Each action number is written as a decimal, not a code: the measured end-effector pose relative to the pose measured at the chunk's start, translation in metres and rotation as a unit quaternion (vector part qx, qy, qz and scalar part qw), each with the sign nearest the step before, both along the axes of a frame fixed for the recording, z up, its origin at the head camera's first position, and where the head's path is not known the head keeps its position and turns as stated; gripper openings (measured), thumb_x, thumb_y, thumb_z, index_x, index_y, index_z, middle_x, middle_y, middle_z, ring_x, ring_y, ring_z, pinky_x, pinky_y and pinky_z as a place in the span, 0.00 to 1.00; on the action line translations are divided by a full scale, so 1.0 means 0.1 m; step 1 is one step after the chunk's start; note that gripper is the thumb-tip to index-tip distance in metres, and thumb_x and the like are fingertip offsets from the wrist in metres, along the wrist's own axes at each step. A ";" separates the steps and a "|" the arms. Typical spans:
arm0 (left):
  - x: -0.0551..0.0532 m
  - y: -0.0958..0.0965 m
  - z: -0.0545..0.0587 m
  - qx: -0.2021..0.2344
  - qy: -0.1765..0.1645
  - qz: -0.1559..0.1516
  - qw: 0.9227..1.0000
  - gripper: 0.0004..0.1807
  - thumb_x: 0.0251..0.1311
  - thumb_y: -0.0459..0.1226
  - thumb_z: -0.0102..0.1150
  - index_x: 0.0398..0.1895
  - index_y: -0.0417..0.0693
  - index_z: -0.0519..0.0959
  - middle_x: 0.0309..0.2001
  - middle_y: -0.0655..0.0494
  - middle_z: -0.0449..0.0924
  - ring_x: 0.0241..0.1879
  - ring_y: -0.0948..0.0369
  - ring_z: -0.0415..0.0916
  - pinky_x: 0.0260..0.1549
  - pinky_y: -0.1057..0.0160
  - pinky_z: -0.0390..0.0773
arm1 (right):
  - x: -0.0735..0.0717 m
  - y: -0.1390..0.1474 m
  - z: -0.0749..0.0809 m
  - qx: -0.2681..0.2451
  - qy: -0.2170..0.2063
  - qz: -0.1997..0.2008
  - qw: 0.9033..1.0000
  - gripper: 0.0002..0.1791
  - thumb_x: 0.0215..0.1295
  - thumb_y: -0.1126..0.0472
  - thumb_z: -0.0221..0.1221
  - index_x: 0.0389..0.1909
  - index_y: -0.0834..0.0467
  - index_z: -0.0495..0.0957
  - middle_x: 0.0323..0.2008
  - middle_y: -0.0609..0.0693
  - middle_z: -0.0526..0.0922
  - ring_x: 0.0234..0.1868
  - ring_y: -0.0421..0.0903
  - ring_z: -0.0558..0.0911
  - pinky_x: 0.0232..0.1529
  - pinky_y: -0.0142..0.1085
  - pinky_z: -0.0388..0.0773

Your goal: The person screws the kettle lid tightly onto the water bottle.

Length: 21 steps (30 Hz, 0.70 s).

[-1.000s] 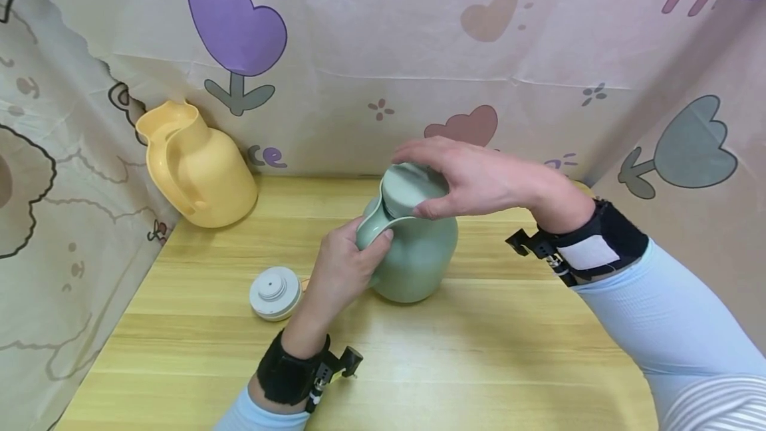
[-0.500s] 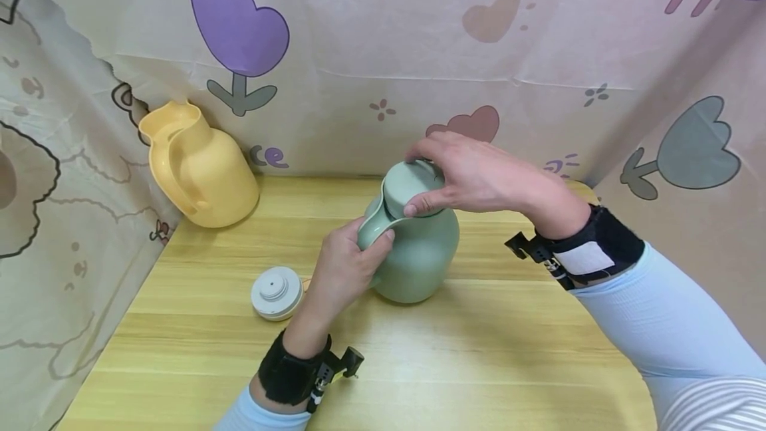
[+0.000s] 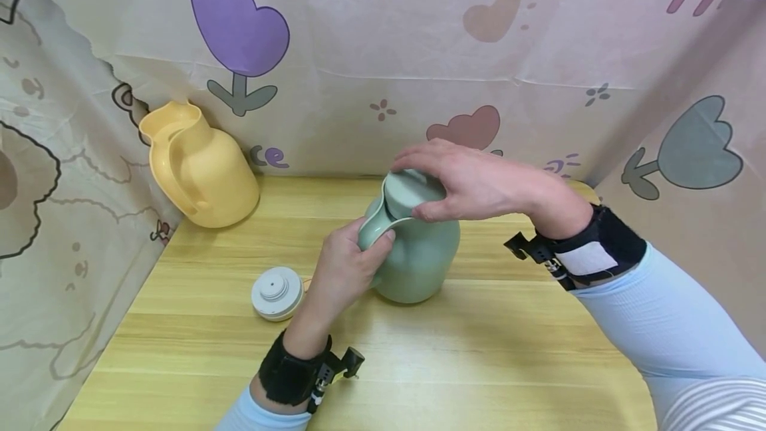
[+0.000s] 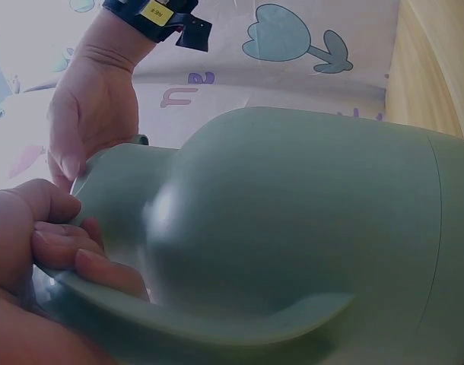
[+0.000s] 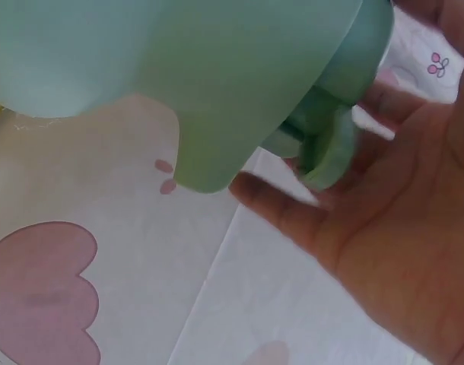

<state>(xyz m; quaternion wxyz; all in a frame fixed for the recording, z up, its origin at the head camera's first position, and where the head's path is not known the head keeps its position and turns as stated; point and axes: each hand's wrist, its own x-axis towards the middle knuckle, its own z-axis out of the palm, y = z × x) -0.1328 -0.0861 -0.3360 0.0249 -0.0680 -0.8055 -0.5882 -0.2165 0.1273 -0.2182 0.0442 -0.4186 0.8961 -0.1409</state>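
Observation:
A green thermos jug (image 3: 415, 265) stands on the wooden table, its handle toward the left. My left hand (image 3: 347, 261) grips that handle near its top, with the thumb lying along it; in the left wrist view the fingers (image 4: 103, 270) curl through the handle. A round green lid (image 3: 409, 193) sits in the jug's mouth. Over it reaches my right hand (image 3: 463, 181), thumb at the near side of the lid and fingers around its far side. From the right wrist view, that hand (image 5: 407, 220) spreads around the lid beside the spout (image 5: 209, 156).
At the back left stands a yellow jug (image 3: 206, 171) without a lid in its mouth. A white and yellow stopper (image 3: 276, 292) lies upside down on the table (image 3: 479, 364), left of my left wrist. A printed curtain (image 3: 359, 32) hangs behind the table and along both sides.
My right hand has turned back and forth around the lid, its thumb shifting left and then right again. The left hand and the jug have kept their place.

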 end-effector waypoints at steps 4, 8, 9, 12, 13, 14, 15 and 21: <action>0.00 0.00 -0.01 -0.005 0.005 0.003 1.000 0.10 0.69 0.44 0.64 0.37 0.47 0.82 0.28 0.53 0.74 0.35 0.54 0.75 0.34 0.57 0.78 | -0.01 -0.04 -0.03 0.008 0.031 -0.062 0.998 0.36 0.59 0.35 0.73 0.63 0.47 0.77 0.52 0.45 0.79 0.52 0.46 0.76 0.51 0.42 0.75; -0.01 0.00 -0.01 -0.006 0.010 0.004 1.000 0.10 0.69 0.44 0.64 0.37 0.46 0.82 0.27 0.55 0.73 0.34 0.55 0.75 0.32 0.58 0.77 | -0.01 -0.05 -0.05 0.013 0.044 -0.087 0.995 0.40 0.54 0.29 0.73 0.62 0.48 0.77 0.50 0.47 0.78 0.49 0.46 0.77 0.48 0.43 0.76; -0.01 0.00 -0.01 -0.005 0.010 0.004 1.000 0.10 0.69 0.44 0.65 0.37 0.47 0.83 0.27 0.55 0.73 0.33 0.54 0.75 0.32 0.58 0.77 | -0.01 -0.04 -0.05 0.010 0.042 -0.081 0.996 0.41 0.54 0.30 0.74 0.63 0.48 0.77 0.51 0.47 0.78 0.50 0.46 0.77 0.49 0.43 0.76; -0.01 0.00 -0.02 -0.003 0.008 0.001 1.000 0.09 0.69 0.44 0.65 0.37 0.47 0.83 0.27 0.54 0.73 0.34 0.54 0.75 0.33 0.57 0.77 | 0.00 -0.03 -0.05 0.000 0.027 -0.047 0.999 0.40 0.57 0.35 0.74 0.66 0.48 0.76 0.60 0.46 0.78 0.56 0.46 0.75 0.53 0.43 0.76; -0.01 0.00 -0.02 -0.002 0.007 0.000 1.000 0.09 0.69 0.44 0.65 0.37 0.47 0.83 0.27 0.54 0.73 0.34 0.54 0.75 0.34 0.57 0.78 | 0.00 -0.02 -0.04 -0.003 0.020 -0.032 0.999 0.39 0.59 0.37 0.74 0.68 0.49 0.75 0.64 0.46 0.77 0.59 0.46 0.74 0.55 0.43 0.75; 0.00 0.00 -0.01 -0.001 0.006 0.000 1.000 0.09 0.69 0.44 0.65 0.38 0.47 0.83 0.28 0.54 0.75 0.35 0.54 0.76 0.35 0.57 0.79 | 0.01 -0.02 -0.04 -0.005 0.013 -0.018 1.000 0.38 0.61 0.40 0.73 0.69 0.49 0.74 0.67 0.46 0.76 0.61 0.46 0.74 0.57 0.44 0.75; 0.00 0.00 -0.01 0.001 0.004 -0.001 1.000 0.09 0.69 0.44 0.65 0.38 0.47 0.83 0.30 0.53 0.76 0.36 0.54 0.76 0.36 0.57 0.80 | 0.01 -0.02 -0.04 -0.007 0.006 -0.006 1.000 0.36 0.62 0.43 0.71 0.70 0.49 0.74 0.69 0.46 0.75 0.63 0.46 0.73 0.59 0.44 0.75; 0.00 0.00 0.00 0.005 -0.001 -0.001 1.000 0.09 0.69 0.44 0.65 0.41 0.48 0.84 0.35 0.52 0.80 0.39 0.54 0.78 0.41 0.55 0.82 | 0.01 -0.04 -0.02 -0.006 0.006 0.001 1.000 0.31 0.64 0.50 0.68 0.68 0.51 0.76 0.68 0.47 0.77 0.65 0.47 0.74 0.62 0.44 0.73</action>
